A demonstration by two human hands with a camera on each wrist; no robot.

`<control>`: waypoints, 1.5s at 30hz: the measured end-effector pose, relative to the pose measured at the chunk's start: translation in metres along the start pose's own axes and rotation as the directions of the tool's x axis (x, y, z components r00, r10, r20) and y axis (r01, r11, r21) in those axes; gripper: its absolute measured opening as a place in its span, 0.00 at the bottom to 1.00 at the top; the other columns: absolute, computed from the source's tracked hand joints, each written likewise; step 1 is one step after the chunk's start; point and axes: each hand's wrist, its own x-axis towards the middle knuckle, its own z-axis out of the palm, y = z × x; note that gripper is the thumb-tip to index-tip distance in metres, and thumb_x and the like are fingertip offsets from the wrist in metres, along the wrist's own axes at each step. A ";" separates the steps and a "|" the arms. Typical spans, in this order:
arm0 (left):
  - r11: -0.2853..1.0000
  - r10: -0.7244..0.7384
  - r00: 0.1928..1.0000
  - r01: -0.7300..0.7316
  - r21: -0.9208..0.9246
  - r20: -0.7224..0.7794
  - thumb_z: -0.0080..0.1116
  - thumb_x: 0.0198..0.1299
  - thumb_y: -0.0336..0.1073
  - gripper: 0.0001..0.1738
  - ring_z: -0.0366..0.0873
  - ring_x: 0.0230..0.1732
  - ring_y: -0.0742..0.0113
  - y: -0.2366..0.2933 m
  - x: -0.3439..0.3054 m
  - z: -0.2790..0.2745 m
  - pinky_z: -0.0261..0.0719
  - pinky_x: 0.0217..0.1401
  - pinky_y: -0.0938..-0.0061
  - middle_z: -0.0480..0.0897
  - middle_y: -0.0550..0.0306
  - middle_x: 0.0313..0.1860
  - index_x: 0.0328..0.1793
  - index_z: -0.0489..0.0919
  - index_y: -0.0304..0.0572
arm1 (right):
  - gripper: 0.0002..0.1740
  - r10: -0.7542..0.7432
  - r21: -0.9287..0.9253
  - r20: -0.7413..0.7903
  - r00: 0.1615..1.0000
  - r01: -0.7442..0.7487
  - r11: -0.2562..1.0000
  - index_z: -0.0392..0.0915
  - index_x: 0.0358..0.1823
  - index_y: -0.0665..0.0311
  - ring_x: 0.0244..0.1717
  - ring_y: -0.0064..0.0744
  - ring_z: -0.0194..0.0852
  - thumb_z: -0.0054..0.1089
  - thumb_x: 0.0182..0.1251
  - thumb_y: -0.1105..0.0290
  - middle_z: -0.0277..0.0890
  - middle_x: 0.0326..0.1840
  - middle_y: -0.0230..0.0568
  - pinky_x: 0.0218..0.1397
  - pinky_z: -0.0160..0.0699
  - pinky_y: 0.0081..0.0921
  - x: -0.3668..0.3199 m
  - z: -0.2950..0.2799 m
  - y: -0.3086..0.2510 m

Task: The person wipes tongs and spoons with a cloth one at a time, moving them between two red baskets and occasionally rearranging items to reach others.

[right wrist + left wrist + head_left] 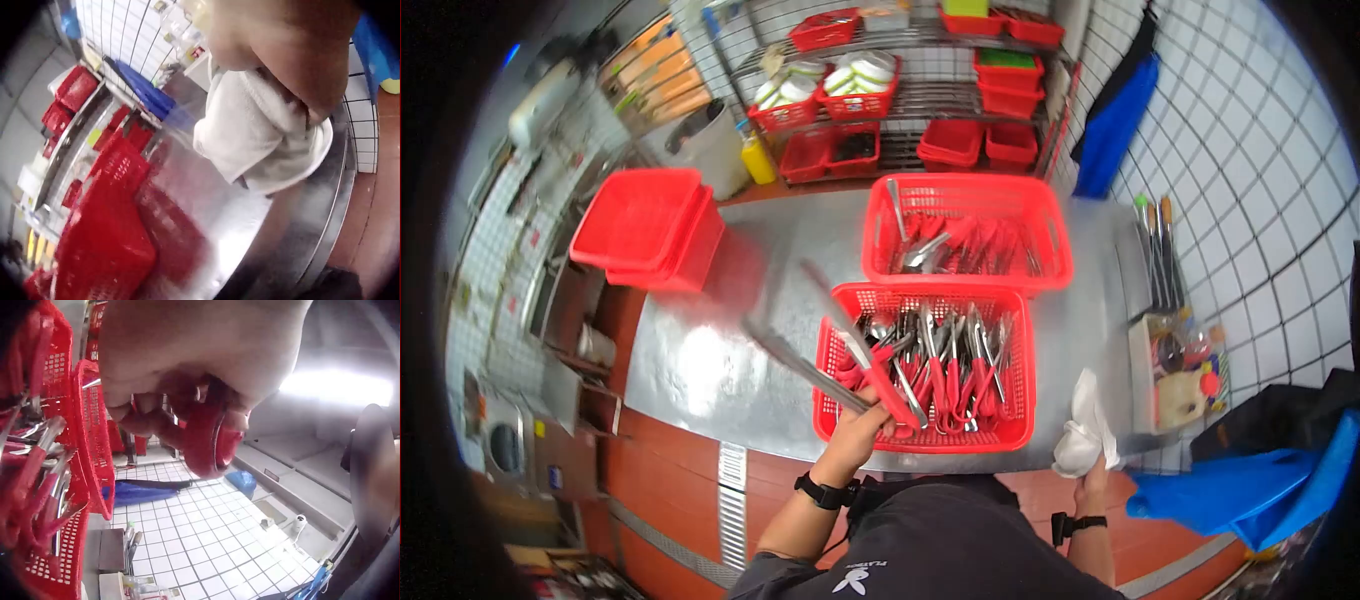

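Note:
My left hand (852,436) grips a pair of red-handled tongs (888,388) near the handle end, their long metal arms spread apart and pointing up and away to the left. Close up in the left wrist view, the rounded red handle (201,442) shows under my curled fingers. Beneath the tongs, a red basket (826,372) is packed with several red-handled tongs (953,375). Off the table's right front edge, my right hand (1090,487) holds a bunched white cloth (240,128), which hangs in folds over the fingers.
Behind the full basket stands another red basket (1050,235) with more utensils in it. Stacked red bins (690,245) sit at the table's left. Along the right wall are a box (1142,375) of bottles and upright long-handled tools (1165,260). Wire shelves (900,105) stand beyond.

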 end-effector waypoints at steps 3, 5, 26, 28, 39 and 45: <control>0.995 -0.070 0.997 0.072 0.066 -0.045 0.47 0.66 0.34 0.11 0.71 0.31 0.76 0.002 -0.026 -0.022 0.69 0.37 0.80 0.76 0.63 0.34 0.47 0.77 0.37 | 0.30 0.259 0.336 0.047 0.965 -0.260 0.905 0.60 0.72 0.54 0.71 0.40 0.61 0.38 0.76 0.47 0.64 0.71 0.39 0.74 0.59 0.42 -0.055 0.069 -0.069; 0.973 0.082 0.985 -0.046 0.226 -0.152 0.45 0.66 0.36 0.14 0.74 0.35 0.74 -0.018 -0.039 -0.048 0.72 0.44 0.76 0.78 0.61 0.40 0.49 0.77 0.37 | 0.30 0.082 0.339 0.294 0.952 -0.185 0.922 0.64 0.70 0.52 0.71 0.38 0.62 0.35 0.75 0.44 0.64 0.72 0.34 0.72 0.62 0.43 -0.058 0.092 -0.085; 0.735 -0.264 0.948 0.076 0.674 0.180 0.48 0.63 0.35 0.37 0.80 0.44 0.34 -0.038 -0.128 -0.142 0.77 0.49 0.56 0.80 0.27 0.40 0.67 0.45 0.15 | 0.24 0.324 -0.465 0.730 0.602 0.091 0.881 0.72 0.56 0.66 0.49 0.22 0.74 0.68 0.60 0.69 0.76 0.49 0.30 0.52 0.75 0.24 -0.303 0.345 0.004; 0.755 -0.279 0.937 0.080 0.650 0.209 0.50 0.62 0.35 0.39 0.81 0.46 0.36 -0.035 -0.132 -0.144 0.78 0.51 0.57 0.81 0.31 0.42 0.69 0.43 0.17 | 0.24 0.273 -0.423 0.762 0.587 0.132 0.896 0.72 0.57 0.66 0.50 0.22 0.74 0.67 0.60 0.70 0.76 0.50 0.31 0.52 0.76 0.24 -0.305 0.347 0.008; 0.775 0.011 0.968 -0.167 0.609 0.252 0.59 0.58 0.34 0.41 0.78 0.56 0.46 -0.061 -0.138 -0.146 0.80 0.48 0.63 0.75 0.31 0.54 0.70 0.48 0.25 | 0.23 0.200 -0.426 0.722 0.662 0.199 0.882 0.70 0.59 0.65 0.51 0.20 0.73 0.61 0.64 0.68 0.74 0.52 0.32 0.52 0.75 0.23 -0.328 0.343 0.017; 0.582 -0.279 0.941 0.008 0.813 0.190 0.57 0.58 0.38 0.25 0.78 0.40 0.29 -0.055 -0.129 -0.133 0.77 0.41 0.46 0.79 0.28 0.41 0.54 0.61 0.32 | 0.18 0.134 -0.397 0.458 0.879 0.067 0.915 0.76 0.50 0.67 0.40 0.24 0.80 0.67 0.56 0.78 0.80 0.41 0.34 0.42 0.80 0.23 -0.325 0.330 0.002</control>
